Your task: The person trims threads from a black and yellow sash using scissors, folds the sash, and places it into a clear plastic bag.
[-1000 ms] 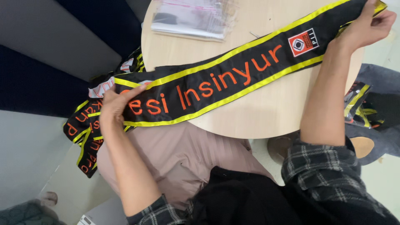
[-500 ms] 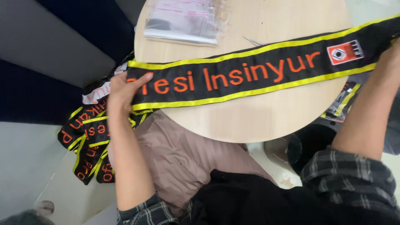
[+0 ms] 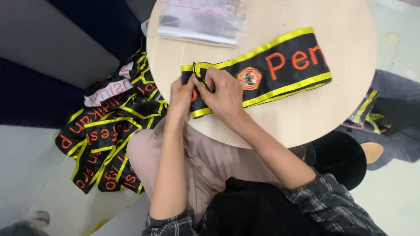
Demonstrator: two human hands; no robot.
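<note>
Both hands, left (image 3: 181, 94) and right (image 3: 225, 94), clenched in a pinching grip on the near end of the folded black fabric sash with yellow edging (image 3: 280, 70), pressed flat on the round wooden table (image 3: 341, 113), probably to hold the fold; clear plastic bags (image 3: 203, 19) beyond the grip.

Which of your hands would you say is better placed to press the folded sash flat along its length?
Probably the right hand: it already lies on the folded sash, nearest the free length. The left hand pinches the end at the round table edge.

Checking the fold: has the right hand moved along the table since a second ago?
Yes. The right hand has come in from the round table's far right edge to its left side, meeting the left hand on the sash.
</note>
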